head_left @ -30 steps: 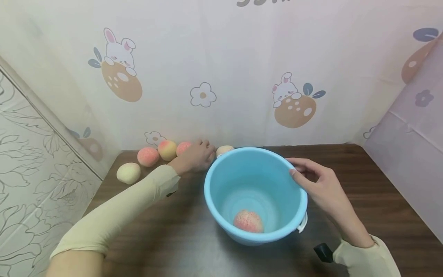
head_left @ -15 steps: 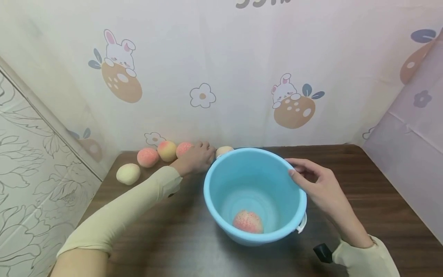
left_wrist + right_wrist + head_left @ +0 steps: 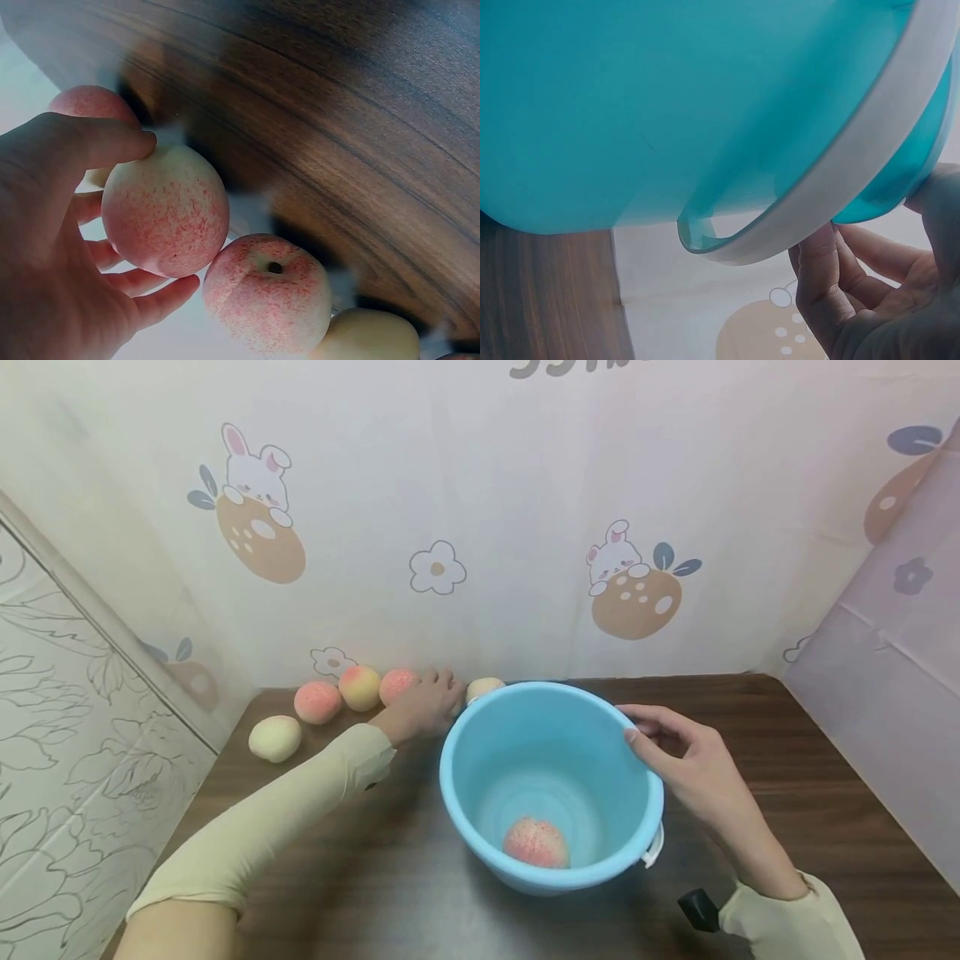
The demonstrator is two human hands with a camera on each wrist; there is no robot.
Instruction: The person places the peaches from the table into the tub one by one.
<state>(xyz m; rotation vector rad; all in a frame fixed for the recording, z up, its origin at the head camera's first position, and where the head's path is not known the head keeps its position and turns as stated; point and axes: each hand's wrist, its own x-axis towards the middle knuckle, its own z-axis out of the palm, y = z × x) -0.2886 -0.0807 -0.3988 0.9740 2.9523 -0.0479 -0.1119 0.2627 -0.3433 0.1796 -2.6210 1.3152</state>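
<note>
In the head view, my left hand (image 3: 427, 706) reaches to the back of the table, among a row of peaches. The left wrist view shows its thumb and fingers curled round a pale peach with red speckles (image 3: 169, 214), beside another speckled peach (image 3: 266, 292). My right hand (image 3: 697, 764) pinches the right rim of a light blue bucket (image 3: 555, 877), thumb on the inside edge. Below those fingers, the bucket's white handle (image 3: 832, 180) hangs against its side. One pink speckled peach (image 3: 536, 843) lies on the bucket's bottom.
Left of my left hand are a pink peach (image 3: 318, 702), a yellow-red peach (image 3: 360, 687) and a pale one (image 3: 275, 738). Another pale fruit (image 3: 484, 687) sits behind the bucket, partly hidden. A printed curtain (image 3: 510, 610) closes off the back of the dark wooden table (image 3: 360, 877).
Both hands and the bucket stay almost where they were. The whole head view has shifted slightly, and my left forearm has moved a little to the right.
</note>
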